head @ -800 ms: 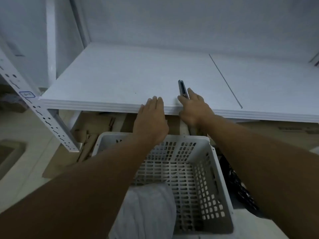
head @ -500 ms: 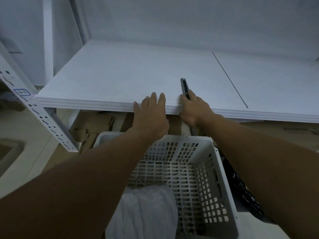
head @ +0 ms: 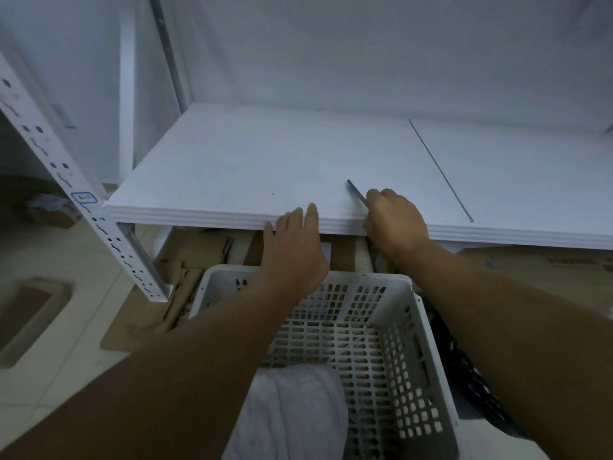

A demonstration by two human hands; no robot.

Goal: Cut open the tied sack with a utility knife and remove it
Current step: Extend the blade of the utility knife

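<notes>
A dark utility knife [head: 356, 192] lies at the front edge of the white shelf [head: 265, 167], its tip pointing away from me. My right hand [head: 394, 220] has its fingers curled round the near end of the knife. My left hand [head: 295, 247] rests with straight fingers on the shelf's front edge, just left of the knife. A white cloth-like bundle [head: 292, 416] lies in the white perforated plastic crate [head: 414, 376] below my arms; whether it is the sack I cannot tell.
A perforated white rack upright [head: 83, 207] slants down at the left. Flattened cardboard [head: 195, 260] lies on the floor under the shelf. A dark bag [head: 471, 386] sits right of the crate. A seam [head: 438, 167] splits the shelf boards.
My right hand has curled round the knife's near end, and the knife's tip now points up and left. The left hand has stayed on the shelf edge.
</notes>
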